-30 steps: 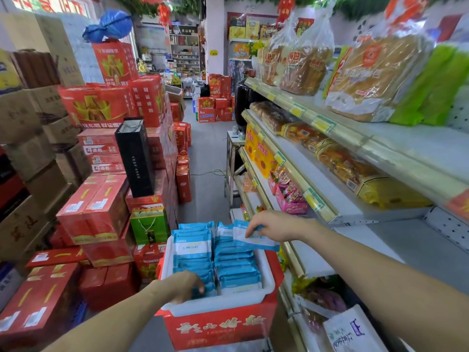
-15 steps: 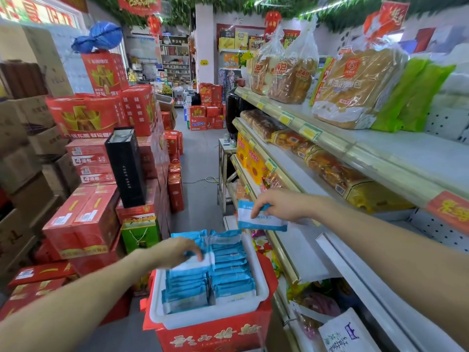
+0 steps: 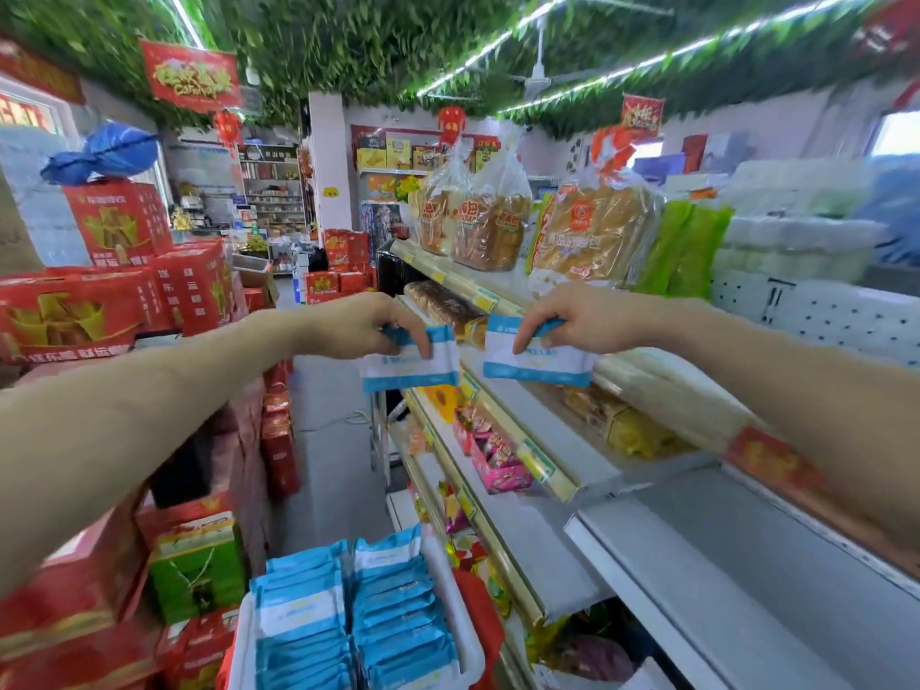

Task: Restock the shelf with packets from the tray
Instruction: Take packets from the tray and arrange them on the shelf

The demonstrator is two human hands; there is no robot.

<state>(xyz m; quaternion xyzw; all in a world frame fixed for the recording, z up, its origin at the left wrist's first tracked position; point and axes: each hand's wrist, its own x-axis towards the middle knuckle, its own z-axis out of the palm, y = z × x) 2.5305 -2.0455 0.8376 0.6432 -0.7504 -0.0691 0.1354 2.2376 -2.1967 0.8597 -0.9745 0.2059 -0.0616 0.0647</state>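
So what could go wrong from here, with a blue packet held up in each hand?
Slipping: the left hand and right hand each pinch a packet near its top edge only. The left packet hangs over the aisle, not a shelf, so it could drop to the floor; the right packet hangs at the shelf rail. Knocking: the bagged loaves stand upright just above the hands, and a raised arm might tip them.

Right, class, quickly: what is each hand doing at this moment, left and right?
Left hand: closed, pinching a blue-and-white packet by its top edge.
Right hand: closed, pinching a second packet by its top edge.
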